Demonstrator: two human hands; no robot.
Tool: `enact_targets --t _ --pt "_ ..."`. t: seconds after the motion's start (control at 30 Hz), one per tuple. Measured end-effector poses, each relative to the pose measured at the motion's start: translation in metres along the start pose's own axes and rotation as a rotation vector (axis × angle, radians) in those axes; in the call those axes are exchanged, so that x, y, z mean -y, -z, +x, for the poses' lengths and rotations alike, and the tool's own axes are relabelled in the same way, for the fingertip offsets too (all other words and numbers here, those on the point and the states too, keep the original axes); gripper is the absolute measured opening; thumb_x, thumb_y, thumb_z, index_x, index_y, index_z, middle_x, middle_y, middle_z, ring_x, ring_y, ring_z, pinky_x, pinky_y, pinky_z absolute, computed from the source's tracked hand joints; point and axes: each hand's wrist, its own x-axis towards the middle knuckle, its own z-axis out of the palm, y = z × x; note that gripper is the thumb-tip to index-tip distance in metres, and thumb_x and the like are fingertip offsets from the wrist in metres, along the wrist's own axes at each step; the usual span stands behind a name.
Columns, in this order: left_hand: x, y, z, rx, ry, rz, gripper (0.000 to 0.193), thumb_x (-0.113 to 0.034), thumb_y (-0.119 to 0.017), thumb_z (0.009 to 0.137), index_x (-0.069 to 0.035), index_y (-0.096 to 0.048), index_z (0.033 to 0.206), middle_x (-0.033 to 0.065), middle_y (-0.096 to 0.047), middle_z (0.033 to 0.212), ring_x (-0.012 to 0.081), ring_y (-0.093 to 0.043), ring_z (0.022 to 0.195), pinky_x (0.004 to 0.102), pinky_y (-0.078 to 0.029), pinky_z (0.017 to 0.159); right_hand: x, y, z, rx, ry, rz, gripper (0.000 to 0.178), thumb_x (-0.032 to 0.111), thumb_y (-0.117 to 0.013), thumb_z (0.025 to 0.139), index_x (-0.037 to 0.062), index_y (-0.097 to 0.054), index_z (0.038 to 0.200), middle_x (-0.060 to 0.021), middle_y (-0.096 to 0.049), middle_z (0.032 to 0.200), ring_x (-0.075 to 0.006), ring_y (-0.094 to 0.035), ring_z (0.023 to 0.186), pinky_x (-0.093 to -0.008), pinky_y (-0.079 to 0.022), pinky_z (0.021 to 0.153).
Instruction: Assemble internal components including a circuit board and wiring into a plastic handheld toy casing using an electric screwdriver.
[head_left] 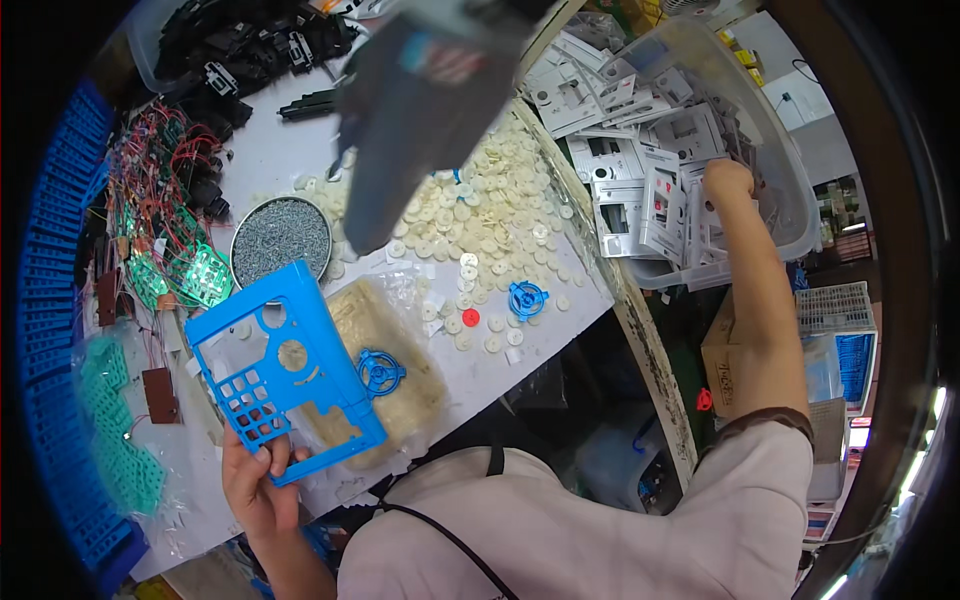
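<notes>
My left hand grips the lower edge of a blue plastic housing panel. The panel has round openings, a grid of square holes and a rectangular cutout, and is held tilted over the table. At the right, my right hand reaches into a clear plastic bin heaped with silver-grey faceplates. Its fingers look curled in among the plates; their tips are hidden, so what they grip cannot be made out. Just right of the panel, a blue round spoked part rests on a plastic-wrapped tan block.
White plastic discs cover the table's middle, near another blue spoked part. A round tin of small metal pieces stands left of them. Wired green circuit boards and teal plastic parts lie farther left. A blurred dark grey object hangs overhead.
</notes>
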Motion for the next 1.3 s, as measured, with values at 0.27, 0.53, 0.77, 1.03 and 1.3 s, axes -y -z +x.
enact_targets --t 0.27,0.53,0.77,1.03,1.3 --pt "0.014 -0.001 0.001 -0.037 -0.022 0.001 0.054 -0.005 -0.058 0.090 -0.002 -0.042 0.142 0.0034 -0.058 0.107 0.0083 -0.046 0.065 0.0345 -0.052 0.074 -0.073 0.056 -0.049 -0.602 0.258 0.341 0.018 0.014 -0.066 0.088 0.0010 -0.072 0.100 -0.0183 -0.074 0.101 -0.0384 -0.072 0.095 -0.0480 -0.054 0.080" --pt "0.027 -0.009 -0.011 -0.175 -0.107 -0.065 0.056 -0.016 -0.061 0.091 -0.004 -0.042 0.143 0.0052 -0.059 0.114 0.0089 -0.045 0.064 0.0333 -0.051 0.072 -0.084 -0.022 -0.203 -0.348 1.182 1.416 0.024 0.024 -0.081 0.077 0.0045 -0.066 0.075 -0.0001 -0.058 0.069 -0.0117 -0.052 0.061 -0.0269 -0.035 0.055" --pt "0.043 -0.025 0.000 -0.011 -0.032 -0.075 0.056 -0.029 -0.063 0.095 -0.003 -0.043 0.140 0.0095 -0.058 0.124 0.0126 -0.054 0.077 0.0368 -0.053 0.082 0.127 -0.036 -0.340 0.715 1.142 2.138 0.019 0.008 -0.076 0.080 -0.0029 -0.066 0.092 -0.0116 -0.068 0.109 -0.0220 -0.063 0.108 -0.0346 -0.045 0.099" --pt "0.044 -0.041 -0.012 -0.187 0.010 -0.065 0.068 -0.045 -0.044 0.104 -0.002 -0.027 0.153 0.0158 -0.049 0.147 0.0280 -0.054 0.133 0.0456 -0.044 0.111 0.221 -0.009 -0.370 0.842 1.447 2.064 0.008 0.007 -0.070 0.093 0.0000 -0.067 0.095 -0.0105 -0.055 0.133 -0.0171 -0.054 0.121 -0.0328 -0.038 0.106" --pt "0.031 -0.039 -0.020 -0.226 -0.133 0.455 0.083 0.004 -0.049 0.095 -0.002 0.000 0.161 0.0185 -0.043 0.149 0.0233 -0.053 0.130 0.0377 -0.045 0.107 0.220 -0.011 -0.387 0.761 1.574 1.894 0.035 0.003 -0.070 0.090 -0.0002 -0.056 0.122 -0.0088 -0.060 0.118 -0.0146 -0.061 0.106 -0.0264 -0.052 0.084"
